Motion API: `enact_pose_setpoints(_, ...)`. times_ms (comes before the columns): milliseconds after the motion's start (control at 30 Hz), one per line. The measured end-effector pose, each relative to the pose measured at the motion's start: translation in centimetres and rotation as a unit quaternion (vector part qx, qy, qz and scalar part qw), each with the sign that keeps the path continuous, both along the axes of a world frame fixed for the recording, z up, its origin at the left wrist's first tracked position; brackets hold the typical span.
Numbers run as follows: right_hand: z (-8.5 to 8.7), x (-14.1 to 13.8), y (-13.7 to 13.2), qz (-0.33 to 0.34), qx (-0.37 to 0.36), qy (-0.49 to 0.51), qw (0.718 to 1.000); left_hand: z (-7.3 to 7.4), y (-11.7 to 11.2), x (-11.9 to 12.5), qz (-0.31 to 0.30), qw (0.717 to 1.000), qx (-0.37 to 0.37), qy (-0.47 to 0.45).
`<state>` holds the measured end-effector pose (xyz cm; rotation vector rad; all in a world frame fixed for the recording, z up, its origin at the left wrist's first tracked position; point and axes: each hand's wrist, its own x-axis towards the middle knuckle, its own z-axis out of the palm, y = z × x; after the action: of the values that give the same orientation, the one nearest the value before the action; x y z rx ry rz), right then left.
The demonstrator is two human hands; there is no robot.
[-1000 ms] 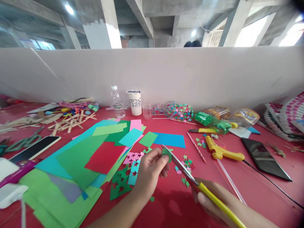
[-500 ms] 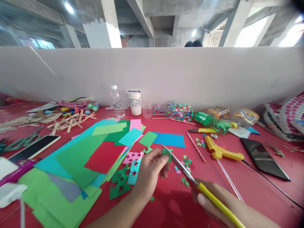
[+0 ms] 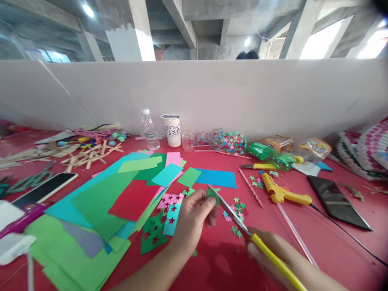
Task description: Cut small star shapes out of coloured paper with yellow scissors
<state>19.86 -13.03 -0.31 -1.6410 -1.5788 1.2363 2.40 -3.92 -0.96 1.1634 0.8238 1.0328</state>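
My left hand (image 3: 195, 212) pinches a small piece of green paper (image 3: 213, 197) between thumb and fingers. Closed around the yellow handle of a pair of scissors (image 3: 232, 213), my right hand (image 3: 273, 250) points the blades up and to the left. Their tips lie at the green piece; whether the blades are cutting into it I cannot tell. Little paper stars (image 3: 238, 206) are scattered on the red table behind the blades. Beside my left wrist are a dark green sheet with star-shaped holes (image 3: 151, 234) and a blue one (image 3: 171, 220) cut the same way.
Coloured paper sheets (image 3: 100, 202) spread over the left side. A yellow glue gun (image 3: 285, 196), its cord and a black phone (image 3: 338, 202) lie at right. Along the white partition (image 3: 194, 93) stand a water bottle (image 3: 150, 131) and a cup (image 3: 172, 131); a star-covered bottle (image 3: 228, 141) lies nearby.
Both hands stay almost where they were, still holding the green paper and the scissors. My right hand and the scissor handles have shifted very slightly.
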Motion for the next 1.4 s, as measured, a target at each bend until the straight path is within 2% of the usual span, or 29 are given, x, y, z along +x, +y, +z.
enact_pose_setpoints(300,0.7,-0.1,0.2,0.002,-0.009,0.006,1.0,-0.1,0.1,-0.2,-0.011,1.0,0.0,-0.021)
enact_pose_setpoints(867,1.3,0.0,0.4,-0.047,-0.031,0.023,0.998,0.1,0.4,-0.1,-0.017,0.996,-0.044,-0.077)
enact_pose_setpoints(1000,0.6,0.3,0.5,-0.04,0.005,0.023,0.999,0.1,0.6,-0.1,-0.01,0.992,-0.07,-0.1)
enact_pose_setpoints(1133,-0.5,0.5,0.9,-0.017,0.012,0.021,1.0,0.2,0.8,-0.1,-0.006,0.988,-0.081,-0.132)
enact_pose_setpoints(1300,-0.5,0.6,1.2,0.031,0.0,0.018,0.999,0.1,1.0,-0.1,-0.028,0.984,-0.093,-0.146)
enact_pose_setpoints(1400,-0.6,0.5,1.1,0.021,0.015,0.018,0.999,-0.2,1.2,-0.2,-0.026,0.98,-0.111,-0.164)
